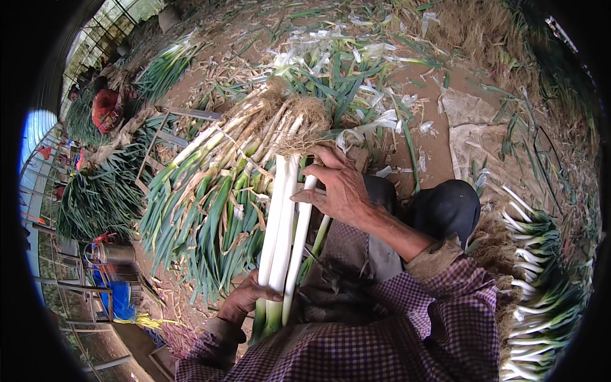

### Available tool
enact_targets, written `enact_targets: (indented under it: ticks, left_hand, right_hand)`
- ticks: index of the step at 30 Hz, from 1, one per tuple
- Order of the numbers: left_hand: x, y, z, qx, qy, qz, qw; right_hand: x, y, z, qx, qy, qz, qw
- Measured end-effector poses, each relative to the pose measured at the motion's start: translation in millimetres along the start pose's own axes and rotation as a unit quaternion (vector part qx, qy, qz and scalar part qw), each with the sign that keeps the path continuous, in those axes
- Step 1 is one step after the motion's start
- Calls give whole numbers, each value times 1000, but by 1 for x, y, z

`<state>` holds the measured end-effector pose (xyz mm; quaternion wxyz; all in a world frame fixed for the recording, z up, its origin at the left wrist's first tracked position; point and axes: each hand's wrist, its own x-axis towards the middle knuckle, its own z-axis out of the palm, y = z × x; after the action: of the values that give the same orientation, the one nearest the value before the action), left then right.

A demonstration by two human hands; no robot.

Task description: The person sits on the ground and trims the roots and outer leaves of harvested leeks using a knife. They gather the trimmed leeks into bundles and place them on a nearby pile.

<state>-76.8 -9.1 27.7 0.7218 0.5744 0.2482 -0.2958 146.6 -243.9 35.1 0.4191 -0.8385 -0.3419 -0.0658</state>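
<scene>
Several peeled leeks or large green onions (279, 219) lie across my lap, white shafts bare, roots pointing away from me. My left hand (248, 296) is closed around their lower ends, where white turns to green. My right hand (334, 184) is at the root end of the rightmost white stalk (300, 238), thumb and fingers apart around it; whether it grips the stalk is unclear. Just beyond and left lies a large pile of unpeeled leeks (210, 200) with dry outer leaves and tangled roots (305, 119).
Peeled leeks (530, 286) lie in a row at right. Leaf scraps (334, 67) litter the ground ahead. A metal frame (164, 136) stands behind the pile. Further left are more leek heaps (100, 196), a metal pot (114, 253), a blue bag (119, 298) and a person in red (106, 110).
</scene>
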Motion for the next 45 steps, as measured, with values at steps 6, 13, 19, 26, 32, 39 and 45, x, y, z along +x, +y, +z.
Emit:
enact_targets:
  ticks: [6, 13, 19, 26, 32, 39, 45]
  left_hand:
    - [-4, 7, 13, -27, 17, -22, 999]
    - [9, -13, 1, -15, -6, -41, 999]
    - [15, -27, -4, 10, -21, -34, 999]
    - [1, -34, -2, -26, 15, -27, 999]
    - [-18, -3, -17, 82, 16, -41, 996]
    - [-75, 72, -43, 494, -58, 50, 866]
    - [-89, 142, -9, 807, 20, 204, 554]
  right_hand:
    - [-17, 8, 17, -3, -22, 21, 1000]
    - [-20, 13, 27, 20, -48, 67, 996]
    - [-11, 55, 48, -70, 10, 44, 997]
    - [40, 100, -62, -88, 179, 251, 947]
    - [15, 74, -59, 49, 112, 132, 984]
    - [14, 9, -29, 164, -144, 40, 975]
    - [-42, -58, 33, 343, -472, 7, 812]
